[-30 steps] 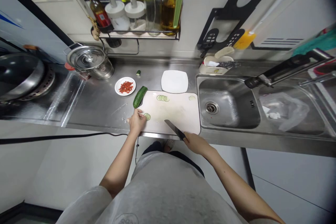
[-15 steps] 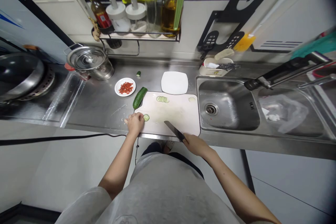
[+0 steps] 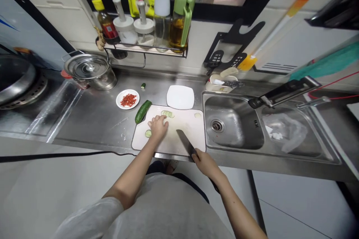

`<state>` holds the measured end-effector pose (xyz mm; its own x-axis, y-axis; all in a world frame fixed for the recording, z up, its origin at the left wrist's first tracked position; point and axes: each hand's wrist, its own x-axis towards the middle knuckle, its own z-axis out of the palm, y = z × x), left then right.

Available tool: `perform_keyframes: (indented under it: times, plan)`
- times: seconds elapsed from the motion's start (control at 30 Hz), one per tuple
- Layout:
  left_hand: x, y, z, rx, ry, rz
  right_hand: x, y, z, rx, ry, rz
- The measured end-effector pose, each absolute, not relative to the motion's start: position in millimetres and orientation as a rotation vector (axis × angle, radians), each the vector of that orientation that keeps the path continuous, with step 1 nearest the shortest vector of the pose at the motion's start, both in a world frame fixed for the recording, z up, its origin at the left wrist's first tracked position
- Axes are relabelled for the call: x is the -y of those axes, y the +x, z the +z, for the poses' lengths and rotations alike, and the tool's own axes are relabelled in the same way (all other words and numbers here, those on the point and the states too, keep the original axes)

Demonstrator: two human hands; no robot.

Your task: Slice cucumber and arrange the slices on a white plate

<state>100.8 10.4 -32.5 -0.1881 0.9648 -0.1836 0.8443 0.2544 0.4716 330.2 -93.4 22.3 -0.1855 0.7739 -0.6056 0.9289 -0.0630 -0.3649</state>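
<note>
Stainless-steel kitchen counter, seen from above, with a sink let into it on the right. A pale cutting board lies at the near edge of the counter, its right edge just beside the sink rim. The left hand rests knuckles-up on the left half of the board, fingers curled downward. Whether it pinches anything cannot be told. A row of cucumber slices lies just beyond its fingertips, and a single slice sits at its left, near the board's left edge. The right hand is closed around the handle of a knife at the board's near edge, the blade angled far-left over the board. Bare board shows between blade and left hand. A half cucumber lies across the board's far-left corner — partly on the steel. Beyond the board stand a white square plate and, to its left, a dish of chopped red chilli. A lidded pot stands far left, well apart.
</note>
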Motion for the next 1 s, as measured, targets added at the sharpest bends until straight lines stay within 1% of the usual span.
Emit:
perform_keyframes:
  times: [0.2,0.57,0.83,1.0]
  plan:
    - [-47,117,-39,-2.088,1.712,0.334,102,342,19,-1.959,1.911,-1.071]
    - [-62,129,-45,-2.044,1.702,0.322,105,346,13,-1.934,1.933,-1.077]
    - [-53,117,-25,-1.879,1.591,0.374,102,351,12,-1.906,1.951,-1.078]
    - [-30,92,-6,-1.706,1.501,0.235,99,350,14,-1.914,1.940,-1.060]
